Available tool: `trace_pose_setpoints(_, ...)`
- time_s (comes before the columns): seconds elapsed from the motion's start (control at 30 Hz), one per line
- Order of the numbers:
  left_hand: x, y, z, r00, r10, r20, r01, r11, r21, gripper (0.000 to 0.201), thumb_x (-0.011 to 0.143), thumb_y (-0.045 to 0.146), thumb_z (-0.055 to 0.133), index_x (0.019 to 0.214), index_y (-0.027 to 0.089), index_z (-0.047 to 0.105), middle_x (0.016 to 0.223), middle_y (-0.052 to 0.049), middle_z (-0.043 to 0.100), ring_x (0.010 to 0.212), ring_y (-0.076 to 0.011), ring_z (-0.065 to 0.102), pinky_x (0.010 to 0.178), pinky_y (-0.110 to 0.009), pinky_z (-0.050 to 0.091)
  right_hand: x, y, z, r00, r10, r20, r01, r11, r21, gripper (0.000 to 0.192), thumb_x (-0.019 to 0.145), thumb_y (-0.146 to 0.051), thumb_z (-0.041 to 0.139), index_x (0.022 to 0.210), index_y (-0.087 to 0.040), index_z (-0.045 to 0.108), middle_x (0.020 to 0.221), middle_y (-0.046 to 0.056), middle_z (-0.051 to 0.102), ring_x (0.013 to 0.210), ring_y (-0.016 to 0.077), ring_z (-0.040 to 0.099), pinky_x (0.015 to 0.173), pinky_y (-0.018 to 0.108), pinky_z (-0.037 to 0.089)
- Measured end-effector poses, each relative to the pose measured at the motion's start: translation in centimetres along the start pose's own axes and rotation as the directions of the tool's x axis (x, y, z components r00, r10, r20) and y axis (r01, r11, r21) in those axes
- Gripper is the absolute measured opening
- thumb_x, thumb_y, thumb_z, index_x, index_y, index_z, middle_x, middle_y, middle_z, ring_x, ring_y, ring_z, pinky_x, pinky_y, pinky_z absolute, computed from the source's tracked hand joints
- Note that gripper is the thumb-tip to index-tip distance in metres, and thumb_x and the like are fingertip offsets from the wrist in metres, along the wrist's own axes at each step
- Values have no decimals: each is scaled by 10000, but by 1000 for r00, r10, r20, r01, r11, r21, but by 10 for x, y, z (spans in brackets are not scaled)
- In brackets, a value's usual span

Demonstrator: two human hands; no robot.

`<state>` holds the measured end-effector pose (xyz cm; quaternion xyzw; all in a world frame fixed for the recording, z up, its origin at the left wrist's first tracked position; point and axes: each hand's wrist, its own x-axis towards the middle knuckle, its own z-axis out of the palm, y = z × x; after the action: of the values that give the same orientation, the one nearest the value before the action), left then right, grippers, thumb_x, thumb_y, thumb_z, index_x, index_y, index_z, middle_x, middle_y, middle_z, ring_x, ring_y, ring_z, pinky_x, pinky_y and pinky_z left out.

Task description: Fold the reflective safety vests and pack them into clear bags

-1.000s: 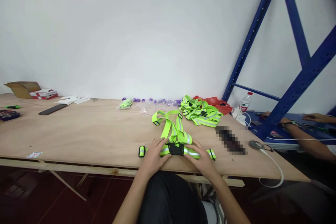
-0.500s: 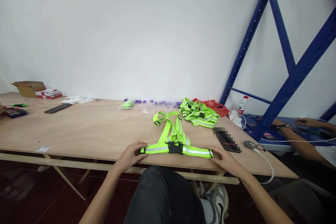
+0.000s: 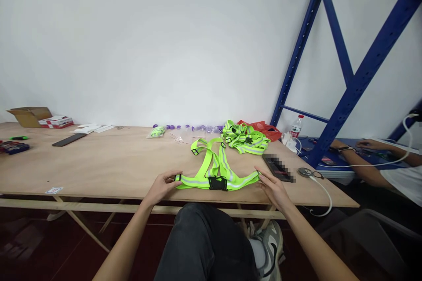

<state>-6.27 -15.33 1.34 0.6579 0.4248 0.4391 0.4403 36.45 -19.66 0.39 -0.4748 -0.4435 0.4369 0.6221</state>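
Neon-yellow reflective vest point(image 3: 216, 174) lies flat at the plywood table's point(image 3: 99, 167) near edge, belt running left-right straight across in front of me. My left hand point(image 3: 162, 185) pinches the belt's left end, fingers closed on the strap. Black buckle point(image 3: 217, 182) sits dead centre between both hands. My right hand point(image 3: 273, 187) is on the right end, fingers closed lightly on it. Shoulder straps run away from me.

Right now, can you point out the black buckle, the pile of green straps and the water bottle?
black buckle point(image 3: 217, 182): head view, middle of the clasp on the belt.
pile of green straps point(image 3: 245, 137): head view, centre of the heap.
water bottle point(image 3: 296, 127): head view, on its label.
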Motion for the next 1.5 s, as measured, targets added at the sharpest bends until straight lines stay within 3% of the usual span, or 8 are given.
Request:
trace_pose_setpoints(0.23, -1, 2, -3, 1000, -17, 6, 17, 998, 65, 577, 682, 508, 788, 1133, 153, 734, 1181, -103, 733, 959, -277, 694, 890, -415, 553, -1, -3, -3, 999, 10, 35, 0, 961, -277, 571, 704, -569, 770, 1170, -240, 742, 1303, 77, 675, 801, 186, 641, 519, 241, 454)
trace_pose_setpoints(0.4, 0, 2, -2, 1000, -13, 23, 11, 997, 79, 574, 694, 509, 776, 1140, 150, 732, 1165, -100, 738, 950, -271, 690, 872, -401, 555, -4, -7, 3, 995, 60, 82, -50, 991, -125, 571, 695, -515, 799, 1201, -263, 722, 1271, 84, 694, 849, 194, 655, 494, 223, 398)
trace_pose_setpoints(0.57, 1, 2, -2, 999, 20, 47, -26, 993, 115, 520, 715, 497, 764, 1111, 160, 747, 1164, -93, 738, 1002, -279, 668, 890, -390, 539, -5, -10, 11, 988, 101, 120, -109, 992, 61, 541, 661, -484, 823, 1140, -245, 745, 1180, 112, 723, 908, 233, 682, 629, 286, 498)
trace_pose_setpoints(0.73, 1, 4, -9, 997, -2, 75, -10, 987, 162, 502, 736, 471, 749, 1126, 155, 746, 1125, -95, 741, 949, -266, 655, 847, -363, 526, -1, -19, 5, 978, 127, 168, -110, 988, -107, 585, 655, -493, 821, 1157, -205, 738, 1007, 103, 751, 764, 210, 679, 630, 311, 515)
trace_pose_setpoints(0.83, 0, 8, -17, 994, -32, 108, 7, 974, 225, 493, 743, 474, 738, 1128, 165, 747, 1089, -80, 732, 868, -230, 622, 767, -317, 506, 2, -28, -5, 968, 121, 221, -37, 936, -351, 627, 655, -527, 809, 1182, -196, 732, 955, 86, 754, 696, 206, 656, 601, 319, 516)
trace_pose_setpoints(1.03, -5, 18, -32, 956, -111, 273, -3, 923, 385, 517, 748, 463, 720, 1170, 165, 719, 1025, -54, 674, 697, -145, 498, 624, -259, 406, -1, -41, -21, 927, 88, 364, 216, 667, -713, 533, 710, -550, 741, 1098, -186, 775, 1162, 114, 734, 1050, 331, 650, 928, 415, 511)
trace_pose_setpoints(1.27, -7, 23, -43, 929, -148, 340, -26, 889, 458, 460, 775, 426, 702, 1189, 226, 706, 1207, -53, 651, 809, -179, 547, 701, -272, 435, -16, -34, -25, 862, 102, 496, 352, 582, -733, 394, 772, -380, 695, 1122, -214, 764, 1226, 111, 709, 1144, 317, 633, 1041, 439, 453)
trace_pose_setpoints(1.5, -14, 28, -50, 901, -165, 402, -68, 861, 504, 454, 808, 456, 693, 1221, 270, 690, 1175, -36, 671, 771, -160, 559, 699, -255, 447, -24, -39, -30, 828, 96, 553, 421, 544, -725, 387, 852, -381, 633, 1204, -247, 721, 1276, 112, 679, 1169, 307, 626, 1038, 430, 467)
